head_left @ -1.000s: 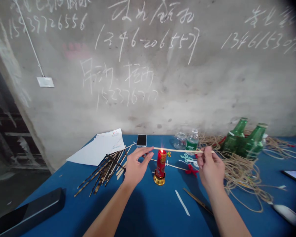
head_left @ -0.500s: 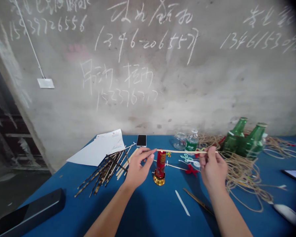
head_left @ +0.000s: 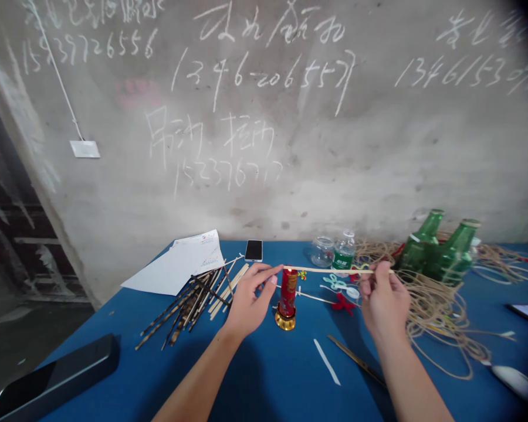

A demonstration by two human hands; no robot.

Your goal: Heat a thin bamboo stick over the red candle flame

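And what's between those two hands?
In the head view, a pale stick spans from the left hand to the right hand; a red candle and some small ornaments also show between them.

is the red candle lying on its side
No, the red candle stands upright in a gold holder on the blue table.

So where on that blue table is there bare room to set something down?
Bare tabletop shows between the dark case and the left forearm, and between that forearm and the white strip, nearer than the candle. It's crowded around the dark sticks and the cord by the green bottles.
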